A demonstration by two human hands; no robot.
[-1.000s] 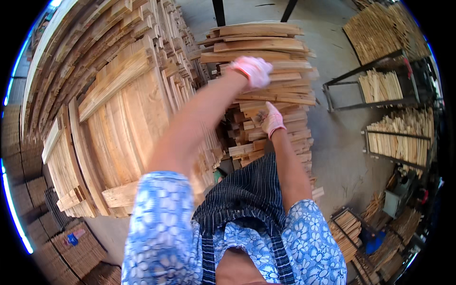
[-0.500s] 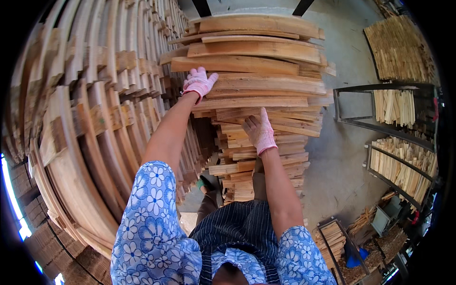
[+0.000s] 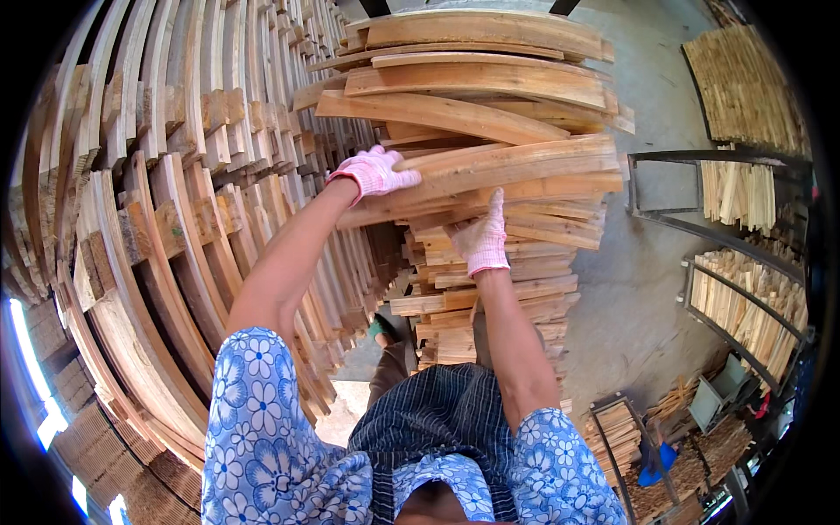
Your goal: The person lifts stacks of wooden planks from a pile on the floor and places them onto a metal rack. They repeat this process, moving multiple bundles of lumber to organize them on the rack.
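A small bunch of wooden boards (image 3: 525, 164) lies at a slant across the top of a pile, its left end nearer to me. My left hand (image 3: 374, 172), in a pink-and-white knitted glove, is closed round that left end, the thumb pointing right along the wood. Under the middle of the bunch is my right hand (image 3: 481, 236), gloved alike, its thumb up against the near board and its fingers mostly hidden beneath. Just beyond the bunch, a loose board (image 3: 442, 114) lies askew on more boards (image 3: 481, 83).
Tall stacks of slats (image 3: 188, 210) fill the left side. More short boards (image 3: 455, 302) are piled below my hands. On the right stand a black metal frame (image 3: 709, 157) and racks of sticks (image 3: 744, 302) on a grey concrete floor (image 3: 630, 306). A blue object (image 3: 656, 464) sits lower right.
My left hand has moved nearer to me and closed on the boards. The bunch has turned, its left end coming nearer, and a gap has opened behind it. My right hand's thumb now presses against it.
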